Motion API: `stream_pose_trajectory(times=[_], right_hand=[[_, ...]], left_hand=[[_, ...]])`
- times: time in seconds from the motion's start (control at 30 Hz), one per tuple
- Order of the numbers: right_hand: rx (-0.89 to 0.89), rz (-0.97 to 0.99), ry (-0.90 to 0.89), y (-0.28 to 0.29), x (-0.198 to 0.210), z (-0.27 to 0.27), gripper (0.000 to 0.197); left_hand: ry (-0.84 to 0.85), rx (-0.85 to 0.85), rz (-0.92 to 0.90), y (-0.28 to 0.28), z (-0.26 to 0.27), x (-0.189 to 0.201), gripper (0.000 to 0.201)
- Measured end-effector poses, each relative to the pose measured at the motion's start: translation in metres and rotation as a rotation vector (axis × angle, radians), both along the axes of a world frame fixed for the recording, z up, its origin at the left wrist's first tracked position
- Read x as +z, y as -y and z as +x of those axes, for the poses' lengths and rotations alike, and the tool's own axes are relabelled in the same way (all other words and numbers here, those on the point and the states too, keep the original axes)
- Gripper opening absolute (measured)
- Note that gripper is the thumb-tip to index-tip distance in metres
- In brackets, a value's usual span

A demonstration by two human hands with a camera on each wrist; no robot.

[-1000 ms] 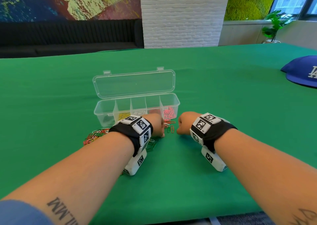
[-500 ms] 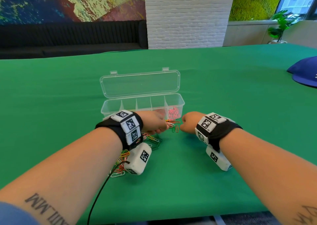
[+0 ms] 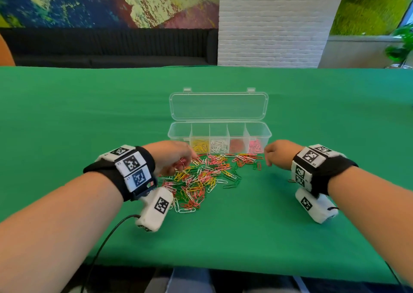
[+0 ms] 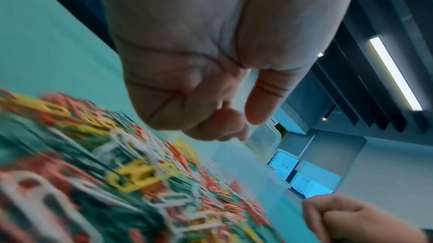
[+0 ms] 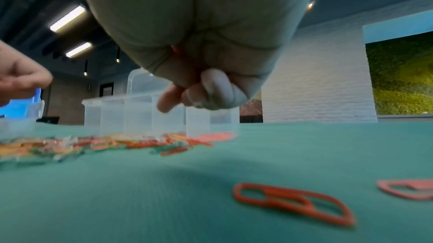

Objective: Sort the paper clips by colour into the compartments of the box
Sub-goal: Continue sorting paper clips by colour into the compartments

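A clear box [image 3: 178, 136] stands with its lid open; yellow, white, red and pink clips lie in four of its compartments, and the leftmost looks empty. A mixed pile of paper clips [image 3: 201, 178] is spread on the green cloth in front of it, blurred in the left wrist view [image 4: 140, 173]. My left hand [image 3: 174, 158] hovers at the pile's left edge with curled fingers, and a reddish clip shows at them. My right hand [image 3: 276, 155] is a fist right of the pile; an orange speck shows inside it [image 5: 174, 48].
Two loose red clips [image 5: 293, 202] lie on the cloth under my right wrist. A black cable [image 3: 107, 237] trails off the table's near edge [image 3: 223, 268]. A dark sofa [image 3: 111, 47] and white brick pillar [image 3: 268, 24] stand beyond the table.
My hands, close together in front of the box before, have drawn apart, left hand leftward and right hand rightward. The pile between them now shows. The head camera has shifted left.
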State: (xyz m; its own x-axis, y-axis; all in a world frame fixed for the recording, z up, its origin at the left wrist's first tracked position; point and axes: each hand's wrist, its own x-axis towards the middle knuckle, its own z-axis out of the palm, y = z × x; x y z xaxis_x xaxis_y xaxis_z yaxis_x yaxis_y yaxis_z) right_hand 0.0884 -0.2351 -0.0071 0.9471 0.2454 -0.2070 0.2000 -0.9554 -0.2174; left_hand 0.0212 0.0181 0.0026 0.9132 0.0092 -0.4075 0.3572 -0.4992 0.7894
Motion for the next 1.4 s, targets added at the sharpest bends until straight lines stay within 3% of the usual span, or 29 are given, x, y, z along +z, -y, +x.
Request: stream_pose_trajectory(times=[0.07,0.17,0.27,0.5,0.8,1.1,1.4], right_hand=[[-0.009,0.035,0.019,-0.005,0.005,-0.003,0.034],[0.030,0.090,-0.024,-0.014,0.006,-0.010,0.034],[0.120,0.085,-0.082,-0.026,0.002,-0.019,0.032],[0.344,-0.059,0.014,-0.060,-0.004,-0.024,0.010],[0.286,-0.120,0.083,-0.073,-0.014,0.001,0.022],[0.307,-0.143,0.095,-0.090,-0.008,0.011,0.015],[0.366,-0.302,0.021,-0.101,-0.002,0.009,0.020]], left_hand=[[-0.018,-0.064,0.156,-0.008,-0.005,0.002,0.008],[0.066,-0.223,0.580,-0.014,-0.010,0.000,0.022],[0.106,-0.310,0.730,-0.016,-0.013,-0.008,0.027],[0.140,-0.366,0.785,-0.007,-0.013,-0.018,0.020],[0.258,-0.393,0.829,0.004,-0.015,-0.023,0.003],[0.302,-0.366,0.815,0.003,-0.017,-0.023,0.004],[0.303,-0.371,0.815,0.001,-0.018,-0.023,0.011]])
